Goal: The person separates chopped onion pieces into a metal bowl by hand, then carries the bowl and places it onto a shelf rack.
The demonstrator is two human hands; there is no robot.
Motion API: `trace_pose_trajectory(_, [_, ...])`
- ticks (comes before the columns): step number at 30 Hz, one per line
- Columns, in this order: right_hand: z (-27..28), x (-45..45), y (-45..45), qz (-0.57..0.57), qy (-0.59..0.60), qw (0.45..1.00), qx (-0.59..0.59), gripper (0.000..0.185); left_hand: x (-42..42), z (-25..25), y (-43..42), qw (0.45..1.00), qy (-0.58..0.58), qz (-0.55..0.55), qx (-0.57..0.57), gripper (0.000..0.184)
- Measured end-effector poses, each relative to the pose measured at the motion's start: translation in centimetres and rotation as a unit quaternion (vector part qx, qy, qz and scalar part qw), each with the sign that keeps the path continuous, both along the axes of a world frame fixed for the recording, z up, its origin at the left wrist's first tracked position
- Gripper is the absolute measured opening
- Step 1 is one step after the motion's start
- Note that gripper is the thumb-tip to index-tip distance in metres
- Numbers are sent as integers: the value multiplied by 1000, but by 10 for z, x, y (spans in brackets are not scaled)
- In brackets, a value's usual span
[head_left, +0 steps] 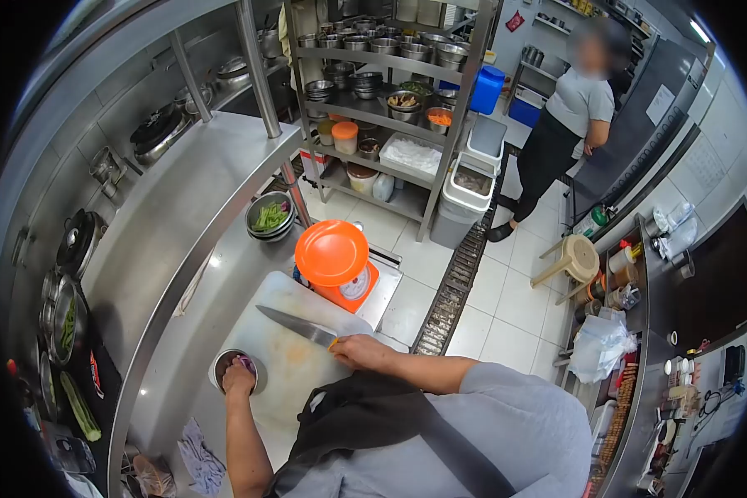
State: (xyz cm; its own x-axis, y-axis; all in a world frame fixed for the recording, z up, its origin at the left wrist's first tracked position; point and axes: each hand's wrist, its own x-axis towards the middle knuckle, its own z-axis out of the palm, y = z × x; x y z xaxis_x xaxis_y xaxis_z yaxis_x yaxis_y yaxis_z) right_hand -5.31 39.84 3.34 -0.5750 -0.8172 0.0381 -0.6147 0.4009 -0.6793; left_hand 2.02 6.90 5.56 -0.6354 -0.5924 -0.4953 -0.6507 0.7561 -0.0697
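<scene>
My right hand (363, 352) is closed round the yellow handle of a kitchen knife (295, 324). The blade lies low over the white cutting board (282, 394), tip pointing to the far left. My left hand (239, 378) reaches down into a small metal bowl (221, 362) at the board's left edge. Its fingers are bunched beside something purple (246, 363), perhaps red onion; the fingertips are partly hidden, so what they grip is unclear. Beyond the board stands an orange kitchen scale (353, 286) with a round orange pan (332, 251).
Stacked metal bowls with cut greens (270, 217) stand behind the board. A steel shelf (183, 183) runs along the left above the counter. A crumpled cloth (199, 456) lies near left. Across the floor a person (581, 124) stands near a plastic stool (577, 259).
</scene>
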Motion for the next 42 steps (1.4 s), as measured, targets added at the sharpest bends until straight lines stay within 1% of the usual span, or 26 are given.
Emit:
trace_pose_trajectory(3, [7,-2,-1,13,-5,1000,22,22,1,10,7,1000,9,17,-1,42])
trace_pose_trajectory(5, [4,-4,-1,16,0,1000,17,22,2,11,7,999,20,26,-4,40])
trace_pose_trajectory(8, [6,-5,0,19,1,1000,20,23,5,11,5,999,36,11,-5,39])
trace_pose_trajectory(10, [7,-5,0,20,-3,999,25,24,10,12,4,996,88,18,-1,39])
trace_pose_trajectory(11, [7,-6,0,21,-6,999,29,24,13,12,0,996,88,21,-4,39])
trace_pose_trajectory(13, [5,-7,-2,25,-8,999,31,24,19,8,-8,988,154,-19,2,38])
trace_pose_trajectory(14, [3,-7,-3,25,-9,999,32,25,24,3,-14,978,207,-27,17,38])
trace_pose_trajectory(15, [2,-7,-3,25,-10,999,33,25,26,2,-18,978,207,-25,17,38])
trace_pose_trajectory(17, [2,-8,-5,28,-6,999,35,25,30,-1,-25,956,284,-47,52,37])
trace_pose_trajectory(18, [2,-8,-6,29,-2,999,36,25,31,6,-22,956,284,-45,51,37])
trace_pose_trajectory(20, [2,-7,-6,32,-6,999,37,25,31,20,-15,943,318,-34,92,34])
trace_pose_trajectory(24, [5,-6,-8,34,-14,998,49,26,33,22,-16,945,315,-19,92,28])
trace_pose_trajectory(26, [11,-5,-8,35,-16,998,52,26,33,20,-15,933,345,8,104,23])
trace_pose_trajectory(30, [11,-6,-9,35,-14,998,57,26,33,29,-10,934,344,10,91,21])
trace_pose_trajectory(33, [9,-5,-8,33,-1,998,48,25,33,24,-14,932,353,-2,77,20])
trace_pose_trajectory(35, [3,-6,-7,32,-4,999,39,25,35,21,-18,931,357,-31,74,19])
trace_pose_trajectory(39, [2,-6,-8,29,0,999,30,24,40,8,-29,925,369,-38,87,20])
trace_pose_trajectory(42, [-1,-7,-8,18,2,1000,17,23,40,7,-28,924,371,-43,84,17])
